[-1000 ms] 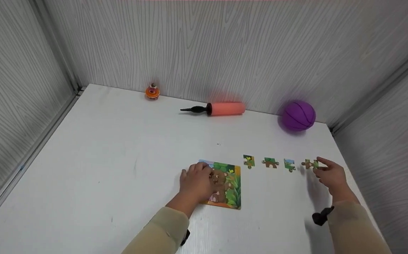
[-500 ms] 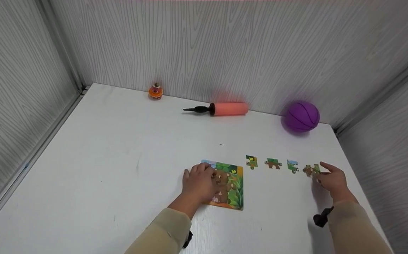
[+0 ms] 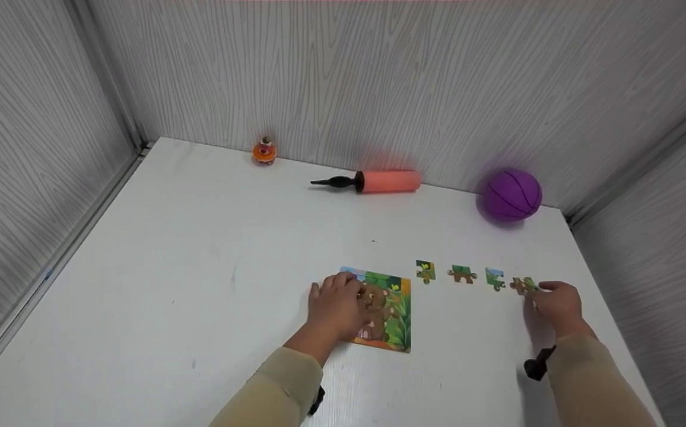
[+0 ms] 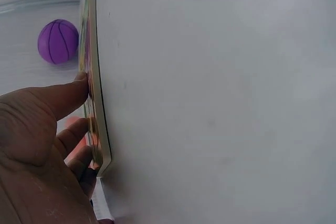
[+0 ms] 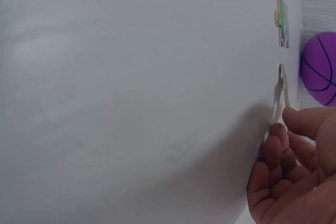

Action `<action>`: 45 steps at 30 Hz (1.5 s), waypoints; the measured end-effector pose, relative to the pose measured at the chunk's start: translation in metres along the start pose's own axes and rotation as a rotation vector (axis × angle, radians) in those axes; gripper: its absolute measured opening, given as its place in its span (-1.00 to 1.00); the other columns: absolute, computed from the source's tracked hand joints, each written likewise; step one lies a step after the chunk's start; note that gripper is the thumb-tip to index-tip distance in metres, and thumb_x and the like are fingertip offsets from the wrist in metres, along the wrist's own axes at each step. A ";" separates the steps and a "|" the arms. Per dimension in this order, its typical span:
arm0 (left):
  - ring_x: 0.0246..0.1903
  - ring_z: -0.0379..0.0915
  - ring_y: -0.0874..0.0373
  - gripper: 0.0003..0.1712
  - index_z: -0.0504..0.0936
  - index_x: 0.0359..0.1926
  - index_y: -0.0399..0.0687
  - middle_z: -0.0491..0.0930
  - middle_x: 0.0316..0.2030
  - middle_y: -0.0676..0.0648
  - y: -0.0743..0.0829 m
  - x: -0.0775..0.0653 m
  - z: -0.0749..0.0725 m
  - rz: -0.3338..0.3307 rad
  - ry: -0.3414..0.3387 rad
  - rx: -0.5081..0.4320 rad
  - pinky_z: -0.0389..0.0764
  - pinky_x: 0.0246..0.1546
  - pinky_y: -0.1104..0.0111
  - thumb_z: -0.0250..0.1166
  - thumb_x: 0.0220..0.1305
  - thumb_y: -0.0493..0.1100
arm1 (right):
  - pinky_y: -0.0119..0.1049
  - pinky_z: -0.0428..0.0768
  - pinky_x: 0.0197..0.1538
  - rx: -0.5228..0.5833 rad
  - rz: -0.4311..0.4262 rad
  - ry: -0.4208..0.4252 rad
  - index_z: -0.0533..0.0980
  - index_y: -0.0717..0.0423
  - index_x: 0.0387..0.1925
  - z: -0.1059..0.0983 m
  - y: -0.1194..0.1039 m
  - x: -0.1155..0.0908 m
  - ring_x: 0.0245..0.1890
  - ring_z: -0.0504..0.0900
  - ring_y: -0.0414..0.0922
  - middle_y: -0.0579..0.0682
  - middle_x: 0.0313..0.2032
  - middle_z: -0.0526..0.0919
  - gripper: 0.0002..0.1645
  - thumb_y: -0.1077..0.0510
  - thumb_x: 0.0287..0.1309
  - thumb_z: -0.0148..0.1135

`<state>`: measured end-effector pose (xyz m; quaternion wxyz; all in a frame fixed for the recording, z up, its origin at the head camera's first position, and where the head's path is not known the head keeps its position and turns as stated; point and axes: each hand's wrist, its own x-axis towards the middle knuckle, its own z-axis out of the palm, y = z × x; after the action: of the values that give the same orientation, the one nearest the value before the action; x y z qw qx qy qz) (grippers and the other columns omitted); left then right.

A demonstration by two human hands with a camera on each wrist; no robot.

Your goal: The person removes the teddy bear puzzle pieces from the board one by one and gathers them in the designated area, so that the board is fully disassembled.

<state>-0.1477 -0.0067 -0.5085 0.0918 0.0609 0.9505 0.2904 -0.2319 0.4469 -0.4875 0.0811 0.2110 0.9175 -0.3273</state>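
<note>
My left hand (image 3: 337, 305) rests on the left part of a square jigsaw puzzle (image 3: 401, 314) with a brown bear picture. The left wrist view shows the thumb and fingertips touching the top face of the thick puzzle board (image 4: 97, 93). At the right, my right hand (image 3: 558, 302) pinches the edge of a loose puzzle piece (image 3: 520, 286). In the right wrist view this piece (image 5: 285, 85) is seen edge-on, tilted, one end off the table. Left of it lie three more puzzle pieces in a row: one (image 3: 495, 278), a second (image 3: 461, 273) and a third (image 3: 425, 270).
Along the back wall stand a small orange toy figure (image 3: 264, 152), a coral hand pump (image 3: 390, 181) with a black nozzle, and a purple ball (image 3: 512, 194). Grey wood-grain walls enclose the white table (image 3: 200, 249) at the back and both sides.
My right hand has brought the pinched piece down and slightly toward me, turning it a little. My left hand stays on the puzzle. The whole view has shifted slightly.
</note>
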 end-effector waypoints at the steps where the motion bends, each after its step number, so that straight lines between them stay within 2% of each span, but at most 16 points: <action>1: 0.53 0.10 -0.13 -0.27 0.49 0.43 0.04 0.31 0.49 -0.07 0.000 0.000 0.000 0.001 -0.001 0.001 -0.02 0.53 -0.28 0.43 0.38 0.22 | 0.08 0.65 0.14 -0.017 0.000 0.004 0.29 0.57 0.43 0.001 -0.001 -0.002 0.19 0.58 0.35 0.53 0.23 0.53 -0.24 0.10 0.40 0.14; 4: 0.52 0.11 -0.14 -0.25 0.49 0.44 0.02 0.31 0.48 -0.08 0.000 -0.001 -0.001 0.006 -0.003 0.000 0.00 0.52 -0.27 0.43 0.37 0.22 | 0.25 0.54 0.27 -0.088 -0.022 0.023 0.31 0.55 0.42 0.004 -0.005 -0.005 0.28 0.48 0.44 0.57 0.30 0.44 -0.25 0.09 0.39 0.11; 6: 0.52 0.11 -0.15 -0.24 0.48 0.45 0.01 0.31 0.48 -0.09 0.000 -0.002 -0.002 0.009 -0.006 0.001 0.00 0.52 -0.27 0.43 0.37 0.22 | 0.27 0.55 0.22 -0.143 -0.062 0.034 0.36 0.49 0.41 0.008 -0.007 -0.006 0.21 0.53 0.41 0.54 0.26 0.49 -0.29 0.07 0.42 0.11; 9: 0.52 0.12 -0.14 -0.25 0.49 0.44 0.03 0.31 0.48 -0.08 0.000 -0.002 -0.002 0.012 -0.002 0.004 0.01 0.51 -0.27 0.44 0.37 0.21 | 0.28 0.54 0.21 -0.207 -0.151 0.022 0.46 0.40 0.39 0.015 -0.010 -0.006 0.21 0.54 0.38 0.47 0.26 0.55 -0.38 0.09 0.47 0.10; 13: 0.51 0.13 -0.14 -0.26 0.50 0.43 0.03 0.32 0.47 -0.08 -0.001 -0.001 -0.002 0.013 0.005 -0.001 0.02 0.51 -0.28 0.44 0.37 0.22 | 0.31 0.43 0.36 -0.216 -0.206 -0.001 0.48 0.41 0.37 0.021 -0.010 -0.005 0.39 0.41 0.41 0.43 0.36 0.49 -0.43 0.15 0.50 0.02; 17: 0.51 0.12 -0.14 -0.25 0.50 0.43 0.03 0.32 0.46 -0.08 0.000 0.000 -0.001 0.011 -0.003 -0.011 0.00 0.51 -0.27 0.43 0.36 0.25 | 0.30 0.38 0.42 -0.200 -0.191 -0.008 0.42 0.47 0.40 0.021 -0.009 -0.006 0.42 0.36 0.42 0.46 0.37 0.45 -0.40 0.16 0.51 0.00; 22: 0.51 0.11 -0.14 -0.27 0.50 0.42 0.04 0.30 0.47 -0.08 0.001 -0.001 -0.001 0.019 -0.014 -0.001 0.01 0.51 -0.24 0.45 0.36 0.20 | 0.29 0.47 0.33 -0.206 -0.177 0.034 0.35 0.49 0.43 0.022 -0.016 -0.015 0.32 0.45 0.43 0.51 0.31 0.49 -0.36 0.10 0.55 0.03; 25: 0.52 0.10 -0.15 -0.26 0.49 0.43 0.03 0.31 0.48 -0.09 0.001 -0.002 -0.002 0.019 -0.015 0.000 0.03 0.50 -0.24 0.45 0.37 0.20 | 0.22 0.58 0.14 -0.187 -0.236 0.070 0.37 0.46 0.43 0.031 -0.033 -0.027 0.12 0.58 0.36 0.50 0.18 0.57 -0.37 0.10 0.54 0.08; 29: 0.52 0.10 -0.16 -0.24 0.48 0.44 0.01 0.32 0.47 -0.11 0.001 -0.001 -0.002 0.015 -0.008 -0.002 0.04 0.50 -0.26 0.45 0.36 0.19 | 0.00 0.62 -0.10 -0.128 -0.371 0.062 0.49 0.39 0.36 0.054 -0.067 -0.055 -0.10 0.62 0.16 0.37 0.00 0.66 -0.45 0.13 0.50 0.18; 32: 0.51 0.12 -0.15 -0.22 0.48 0.44 -0.03 0.34 0.46 -0.12 0.000 0.000 -0.002 0.013 0.003 0.001 0.04 0.50 -0.28 0.46 0.35 0.21 | -0.11 0.60 -0.16 -0.080 -0.472 0.027 0.58 0.34 0.28 0.077 -0.094 -0.079 -0.16 0.63 0.07 0.25 -0.11 0.69 -0.53 0.17 0.46 0.27; 35: 0.50 0.14 -0.15 -0.14 0.47 0.45 -0.08 0.37 0.44 -0.12 0.000 0.003 -0.003 0.008 0.008 0.004 0.05 0.50 -0.29 0.40 0.35 0.33 | -0.16 0.59 -0.20 -0.041 -0.536 -0.040 0.62 0.28 0.25 0.103 -0.119 -0.102 -0.22 0.61 -0.01 0.12 -0.19 0.69 -0.55 0.19 0.41 0.36; 39: 0.50 0.16 -0.15 -0.05 0.45 0.47 -0.14 0.38 0.45 -0.15 0.001 0.005 -0.005 0.014 -0.009 0.024 0.08 0.50 -0.29 0.37 0.34 0.40 | -0.20 0.60 -0.27 0.001 -0.557 -0.163 0.61 0.23 0.28 0.137 -0.141 -0.128 -0.27 0.58 -0.09 0.00 -0.25 0.67 -0.50 0.21 0.35 0.42; 45: 0.53 0.17 -0.17 -0.13 0.52 0.44 -0.17 0.35 0.50 -0.17 0.002 0.001 -0.012 0.036 -0.030 0.019 0.12 0.51 -0.29 0.57 0.23 0.11 | -0.21 0.65 -0.24 -0.035 -0.493 -0.280 0.61 0.19 0.28 0.168 -0.154 -0.146 -0.27 0.59 -0.11 -0.06 -0.26 0.66 -0.46 0.19 0.31 0.47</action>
<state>-0.1511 -0.0112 -0.4981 0.1001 0.0833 0.9505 0.2823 -0.1665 0.1845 -0.4879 0.1289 -0.0672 0.9265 -0.3470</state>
